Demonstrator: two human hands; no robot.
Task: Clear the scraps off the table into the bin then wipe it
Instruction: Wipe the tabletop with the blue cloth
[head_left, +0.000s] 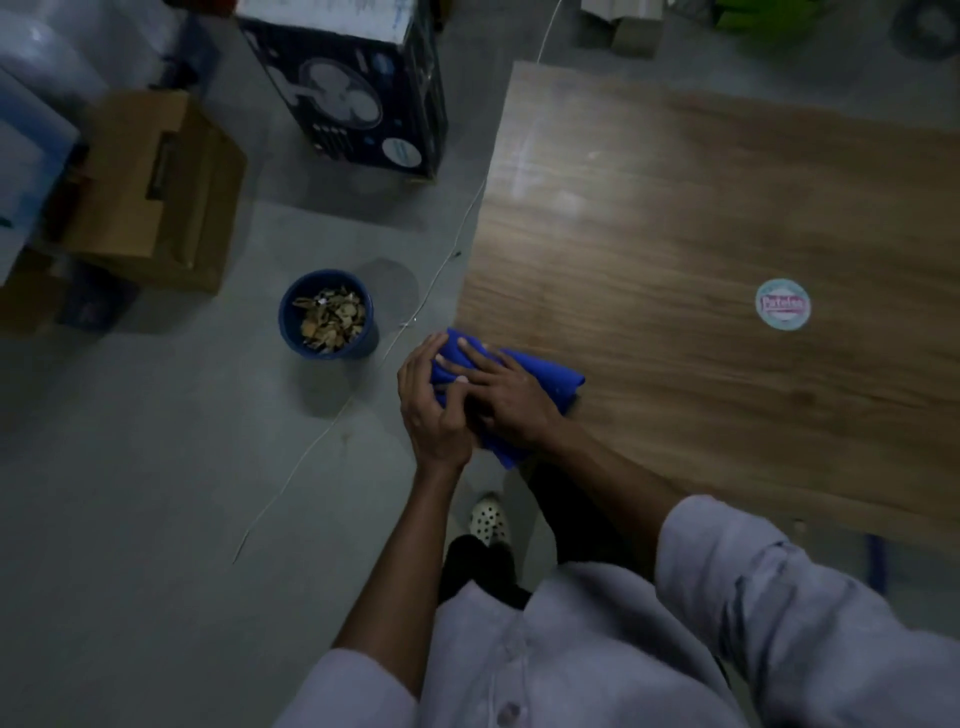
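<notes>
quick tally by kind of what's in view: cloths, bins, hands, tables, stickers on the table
blue cloth: 1
blue bin: 1
hands: 2, left hand and right hand
table: 1
round sticker: 1
total: 6

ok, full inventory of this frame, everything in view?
table: 1, brown wood grain, right side
sticker: 1, round, teal and pink, on table
cloth: 1, blue, table's near-left corner
bin: 1, blue, floor left of table
scraps: many, tan, inside bin
fan box: 1, dark blue, floor, far
cardboard box: 1, brown, floor, left
cable: 1, white, across floor
left hand: grips cloth's end
right hand: fingers flat on cloth
</notes>
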